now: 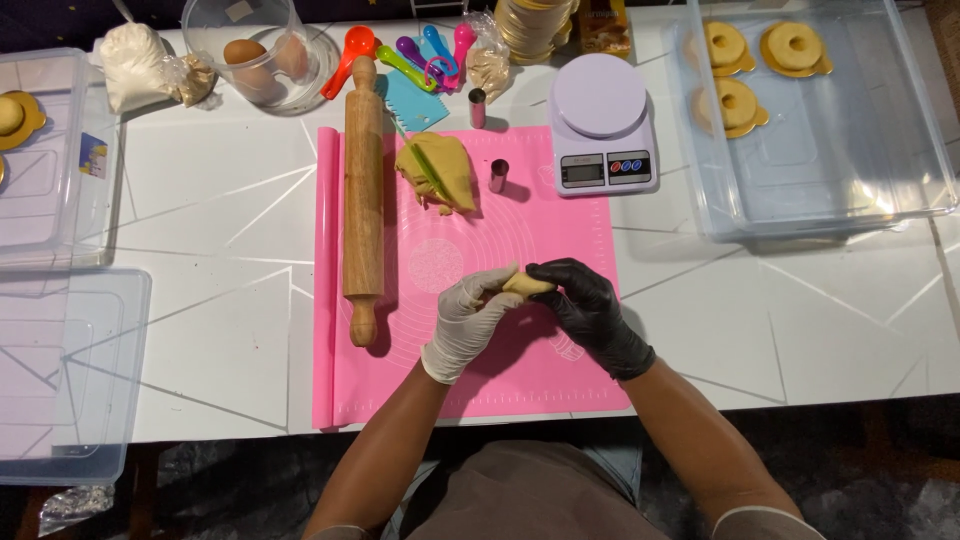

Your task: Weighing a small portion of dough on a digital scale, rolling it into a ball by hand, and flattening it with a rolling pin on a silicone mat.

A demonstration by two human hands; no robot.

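My left hand [466, 322] wears a white glove and my right hand [588, 308] a black one. Both pinch a small piece of tan dough [524, 284] between their fingertips, just above a pink silicone mat [470, 340]. Farther back on the mat lies a larger lump of the same dough [445, 170] with a green scraper stuck in it. A wooden rolling pin [363, 190] lies lengthwise along the mat's left side.
A kitchen scale [603, 130] stands at the mat's back right, two small metal cutters [497, 175] near the dough. A clear bin [850, 160] on the right holds ring-shaped dough pieces on gold bases. Clear bins [60, 200] sit left. Eggs in a bowl [255, 60], measuring spoons and bags line the back.
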